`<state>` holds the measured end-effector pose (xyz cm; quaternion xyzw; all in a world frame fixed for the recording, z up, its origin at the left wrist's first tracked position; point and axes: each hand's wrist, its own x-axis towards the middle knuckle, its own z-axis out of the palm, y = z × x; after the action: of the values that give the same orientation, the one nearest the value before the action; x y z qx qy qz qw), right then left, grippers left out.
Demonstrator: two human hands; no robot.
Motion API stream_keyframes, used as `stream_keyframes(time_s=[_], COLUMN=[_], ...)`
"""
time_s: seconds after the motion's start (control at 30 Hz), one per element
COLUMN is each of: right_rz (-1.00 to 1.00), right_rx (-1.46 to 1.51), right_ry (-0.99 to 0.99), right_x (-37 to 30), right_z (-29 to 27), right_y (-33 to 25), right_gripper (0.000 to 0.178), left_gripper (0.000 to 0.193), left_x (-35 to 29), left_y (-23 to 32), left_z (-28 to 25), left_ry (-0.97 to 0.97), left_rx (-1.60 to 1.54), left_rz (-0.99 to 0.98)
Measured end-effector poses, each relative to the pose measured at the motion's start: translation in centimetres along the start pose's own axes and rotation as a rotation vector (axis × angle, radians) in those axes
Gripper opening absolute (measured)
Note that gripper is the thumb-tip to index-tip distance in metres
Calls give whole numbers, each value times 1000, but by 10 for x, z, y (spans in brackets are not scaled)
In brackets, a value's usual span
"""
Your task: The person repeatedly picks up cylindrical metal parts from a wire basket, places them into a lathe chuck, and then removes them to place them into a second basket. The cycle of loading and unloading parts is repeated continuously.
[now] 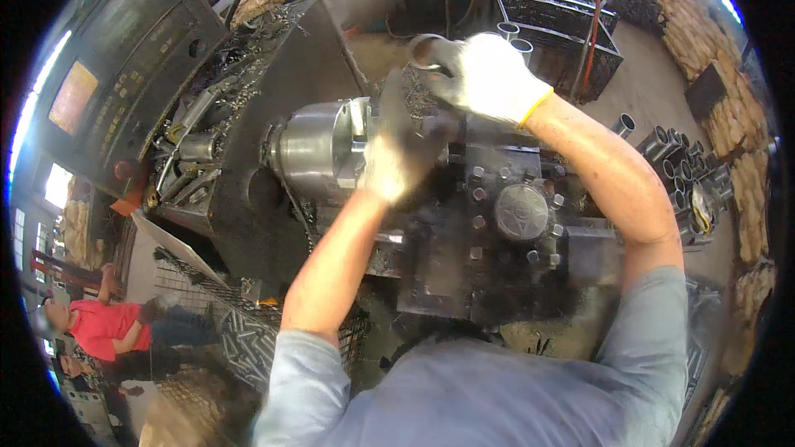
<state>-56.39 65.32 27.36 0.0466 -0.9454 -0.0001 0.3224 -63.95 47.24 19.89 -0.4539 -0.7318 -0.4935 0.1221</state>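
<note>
My right hand (489,74), in a white work glove with dark, dirty fingers, is raised beyond the lathe. Its fingers close around a short metal tube (427,50), whose round open end shows. Just right of the lathe chuck (319,147) is my left hand (396,157), gloved the same way. Its fingers stretch upward, apart from the tube, with nothing seen in them; part of this hand is blurred. A bright jaw (358,118) of the chuck stands beside its fingers. Below my right forearm sits the square tool post (520,212), ringed by several square-headed bolts.
Metal tubes (679,165) stand grouped at the right, and two more tubes (515,40) beyond my right hand. Dark metal bins (555,21) lie at the back. Metal shavings (248,58) cover the machine's left side. A person in a red shirt (103,327) is at the lower left.
</note>
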Motion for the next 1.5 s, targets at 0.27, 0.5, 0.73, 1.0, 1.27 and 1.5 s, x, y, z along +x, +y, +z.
stream_keyframes(time_s=[0.27, 0.5, 0.73, 1.0, 1.27, 1.5], right_rz=[10, 18, 329, 220, 469, 102], right_rx=[406, -34, -347, 413, 911, 53], right_ry=[-93, -578, -1536, -1135, -1553, -1230], right_x=[-40, -123, -165, -35, -35, -48], right_z=[-17, 165, 82, 121, 164, 90], right_y=[44, 111, 170, 24, 62, 34], right_gripper=[54, 36, 45, 65, 54, 60], left_gripper=[49, 47, 28, 41, 54, 69], left_x=[41, 21, -171, -232, -235, -230], left_y=[-10, -2, 18, 0, 3, 22], left_z=[-73, -49, -46, 23, 19, 8], left_ry=[4, -99, -284, -437, -493, -272], left_rx=[-28, 164, 10, -124, 61, -69], left_rz=[-324, -462, -203, -584, -277, -353])
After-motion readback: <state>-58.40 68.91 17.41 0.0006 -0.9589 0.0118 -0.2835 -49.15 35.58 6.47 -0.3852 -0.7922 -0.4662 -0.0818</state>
